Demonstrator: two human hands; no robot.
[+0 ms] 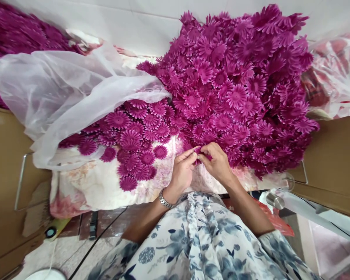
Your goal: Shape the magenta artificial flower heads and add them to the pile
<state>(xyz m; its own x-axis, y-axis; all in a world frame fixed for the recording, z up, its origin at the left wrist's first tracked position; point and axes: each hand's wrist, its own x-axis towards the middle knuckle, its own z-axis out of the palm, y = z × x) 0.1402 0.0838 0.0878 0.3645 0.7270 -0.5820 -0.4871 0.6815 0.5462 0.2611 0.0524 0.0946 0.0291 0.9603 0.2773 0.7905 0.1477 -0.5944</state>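
Observation:
Both hands meet at the front of the cloth-covered table, close to the body. My left hand (183, 170), with a metal watch on the wrist, pinches a small magenta flower piece (197, 150) between thumb and fingers. From the other side, my right hand (217, 161) grips the same piece with its fingertips, which partly hide it. Just beyond the hands rises a big heap of magenta artificial flowers (236, 93). Flatter, rounder magenta blooms (131, 140) lie in a group to the left of the hands.
A translucent white plastic bag (72, 89) lies over the left part of the flowers. Cardboard boxes (6, 175) (332, 163) flank the stained cloth (99, 186). More magenta flowers (20, 31) fill the far left. A clear bag with red contents (338, 74) sits at the far right.

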